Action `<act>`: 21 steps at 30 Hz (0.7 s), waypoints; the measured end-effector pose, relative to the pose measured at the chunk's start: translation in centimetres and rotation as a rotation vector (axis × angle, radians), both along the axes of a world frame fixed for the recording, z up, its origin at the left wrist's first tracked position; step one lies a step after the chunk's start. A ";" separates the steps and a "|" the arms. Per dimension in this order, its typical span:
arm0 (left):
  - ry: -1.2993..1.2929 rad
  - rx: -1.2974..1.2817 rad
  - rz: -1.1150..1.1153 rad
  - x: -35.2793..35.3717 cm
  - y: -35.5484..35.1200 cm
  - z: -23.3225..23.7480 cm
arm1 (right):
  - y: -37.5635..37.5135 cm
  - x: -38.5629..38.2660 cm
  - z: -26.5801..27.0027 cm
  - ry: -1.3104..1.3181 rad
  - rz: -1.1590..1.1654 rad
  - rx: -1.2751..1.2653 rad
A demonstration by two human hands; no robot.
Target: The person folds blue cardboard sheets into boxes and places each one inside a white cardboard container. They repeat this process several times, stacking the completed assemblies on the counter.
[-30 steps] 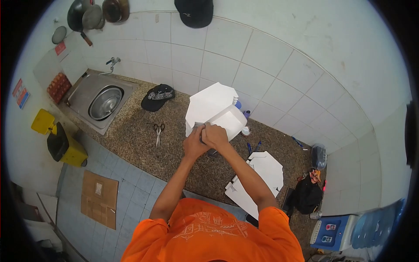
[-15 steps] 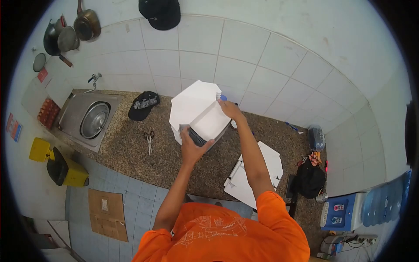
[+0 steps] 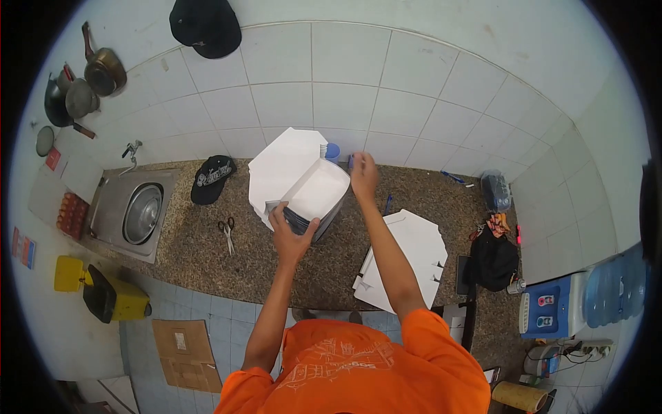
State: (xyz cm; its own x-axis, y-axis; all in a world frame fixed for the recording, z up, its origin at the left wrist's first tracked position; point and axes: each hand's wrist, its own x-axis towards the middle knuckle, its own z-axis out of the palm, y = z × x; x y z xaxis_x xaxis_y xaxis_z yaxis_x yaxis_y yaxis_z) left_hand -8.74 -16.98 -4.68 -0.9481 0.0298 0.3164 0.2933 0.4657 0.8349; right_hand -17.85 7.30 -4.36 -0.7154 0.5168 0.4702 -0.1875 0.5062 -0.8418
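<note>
A stack of white paper food boxes with dark outer sides (image 3: 322,190) stands on the granite counter, its open top tray facing up. My left hand (image 3: 293,238) grips the near left corner, with fingers at the left side and thumb on the near rim. Just off the stack's right side is my right hand (image 3: 364,181), its fingers curled together beside a small blue object (image 3: 351,161); I cannot tell what is in them. Flat white cut cardboard sheets (image 3: 279,162) lie piled behind and left of the boxes. A blue-topped container (image 3: 332,152) stands behind the stack.
More flat white cardboard (image 3: 407,259) lies under my right forearm, near a blue pen (image 3: 388,203). Scissors (image 3: 227,236) and a black cap (image 3: 212,179) rest at left, before the sink (image 3: 110,214). A black bag (image 3: 493,259) and water dispenser (image 3: 552,307) are at right.
My right hand has left the box stack's far right corner and moved right, its fingers now curled by the small blue object. My left hand keeps its grip. The view has shifted.
</note>
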 end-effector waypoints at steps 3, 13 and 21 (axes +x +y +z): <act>0.036 0.042 -0.016 0.3 0.1 -0.4 | 1.3 9.9 -4.6 -0.121 0.018 0.202; 0.125 0.062 -0.007 0.9 1.2 -1.6 | 5.8 35.7 -14.9 -1.008 0.566 0.491; -0.521 0.479 -0.693 9.0 6.5 -3.9 | 5.4 37.7 -4.2 -0.312 -0.232 0.335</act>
